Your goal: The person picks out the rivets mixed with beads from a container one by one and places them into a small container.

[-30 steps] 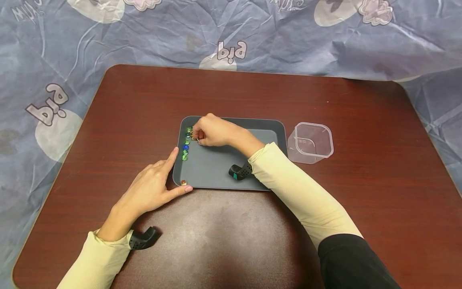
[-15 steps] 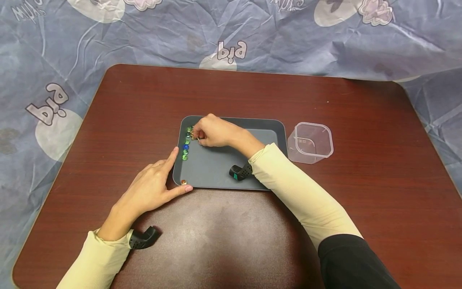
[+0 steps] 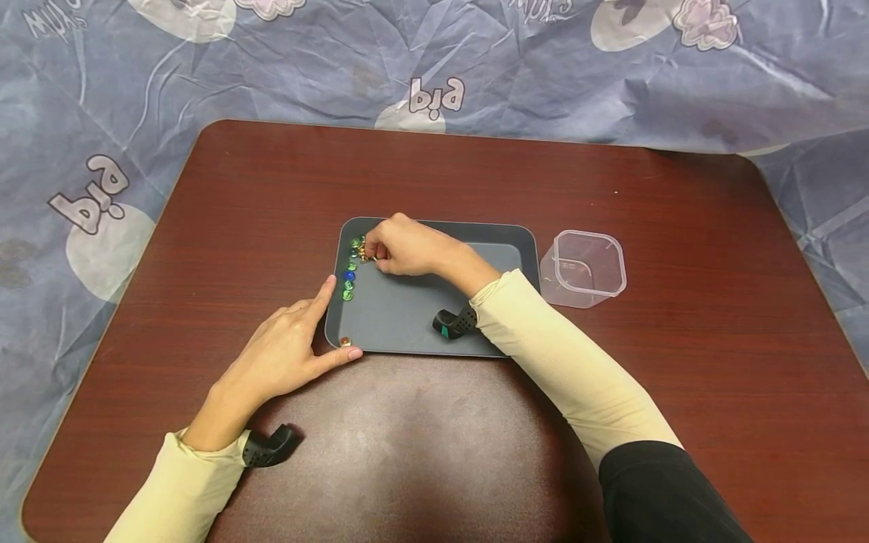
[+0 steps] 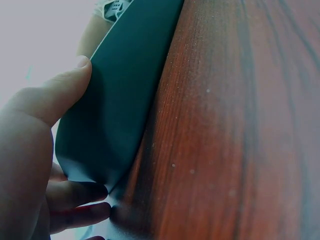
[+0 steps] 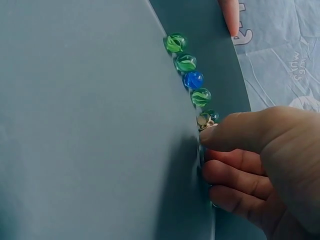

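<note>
A grey tray (image 3: pixel 428 309) lies on the table with a row of glass marbles, mostly green, one blue marble (image 3: pixel 349 276), along its left wall. Beyond the blue one, small gold-coloured pieces (image 3: pixel 363 251) gather at the wall. Here my right hand (image 3: pixel 407 245) pinches a gold piece (image 5: pixel 206 121) between thumb and fingers; its shape is partly hidden. My left hand (image 3: pixel 281 351) spreads around the tray's near left corner, index fingertip at the left rim and thumb at the near rim. An amber marble (image 3: pixel 345 342) sits inside that corner.
A clear plastic container (image 3: pixel 584 268) stands right of the tray. The right forearm crosses over the tray's right side. A brown table (image 3: pixel 713 302) carries everything, with a blue printed cloth (image 3: pixel 305 83) beyond its far edge.
My right hand has shifted very slightly right, showing a little more of the gold pieces. The left hand and the tray stay in place.
</note>
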The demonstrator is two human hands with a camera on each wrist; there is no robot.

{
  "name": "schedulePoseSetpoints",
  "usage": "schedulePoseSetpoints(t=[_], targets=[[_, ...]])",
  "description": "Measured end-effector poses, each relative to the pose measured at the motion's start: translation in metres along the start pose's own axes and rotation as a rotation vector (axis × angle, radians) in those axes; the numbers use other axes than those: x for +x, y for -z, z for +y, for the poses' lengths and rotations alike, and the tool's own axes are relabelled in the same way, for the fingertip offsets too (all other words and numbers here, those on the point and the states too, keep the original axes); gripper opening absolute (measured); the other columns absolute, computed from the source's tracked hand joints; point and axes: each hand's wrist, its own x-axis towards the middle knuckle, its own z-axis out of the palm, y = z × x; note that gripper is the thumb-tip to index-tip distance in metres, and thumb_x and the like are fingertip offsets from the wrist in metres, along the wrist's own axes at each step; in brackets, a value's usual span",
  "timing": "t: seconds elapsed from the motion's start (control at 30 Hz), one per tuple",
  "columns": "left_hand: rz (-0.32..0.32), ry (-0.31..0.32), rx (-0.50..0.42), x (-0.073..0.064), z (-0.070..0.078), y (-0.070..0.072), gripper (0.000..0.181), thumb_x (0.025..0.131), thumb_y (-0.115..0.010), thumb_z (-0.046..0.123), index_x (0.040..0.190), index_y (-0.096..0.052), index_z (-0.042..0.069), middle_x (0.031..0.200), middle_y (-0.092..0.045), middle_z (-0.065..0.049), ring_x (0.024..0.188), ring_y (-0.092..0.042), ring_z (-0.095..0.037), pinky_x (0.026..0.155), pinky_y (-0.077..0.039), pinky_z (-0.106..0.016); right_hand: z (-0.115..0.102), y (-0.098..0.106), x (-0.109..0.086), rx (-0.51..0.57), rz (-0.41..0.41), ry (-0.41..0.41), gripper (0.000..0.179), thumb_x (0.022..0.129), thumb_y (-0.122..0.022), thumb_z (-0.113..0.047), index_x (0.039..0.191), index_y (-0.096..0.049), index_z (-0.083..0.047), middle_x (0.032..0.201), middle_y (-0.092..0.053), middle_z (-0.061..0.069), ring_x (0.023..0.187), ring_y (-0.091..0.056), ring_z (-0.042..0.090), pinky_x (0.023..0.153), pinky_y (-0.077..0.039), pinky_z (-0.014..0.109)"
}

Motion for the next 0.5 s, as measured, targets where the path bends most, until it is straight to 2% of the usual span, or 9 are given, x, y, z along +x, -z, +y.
schedulePoseSetpoints(t=[0.27,0.5], targets=[[0.003,0.001,0.004,-0.0004,-0.0007,-0.0008,0.104,0.081,-0.075,0.055,0.153,-0.027,-0.004,0.127,-0.062,-0.022,0.112,-0.061,-0.033,0.094,-0.046,-0.051,-0.0003,0.0031,-0.0026,0.003,0.017,0.004,0.012,0.087,-0.062,0.000,0.093,-0.072,-0.002,0.083,-0.068,0.005,0.078,-0.062,0.014,0.074,-0.049,0.026],[0.005,0.000,-0.001,-0.0006,-0.0002,-0.0008,0.103,0.082,-0.076,0.052,0.153,-0.027,-0.004,0.127,-0.062,-0.022,0.112,-0.061,-0.034,0.094,-0.046,-0.051,0.0005,0.0056,-0.0058,0.012,0.026,0.001,0.013,0.087,-0.060,0.001,0.093,-0.071,-0.002,0.083,-0.067,0.005,0.077,-0.061,0.014,0.073,-0.049,0.027]])
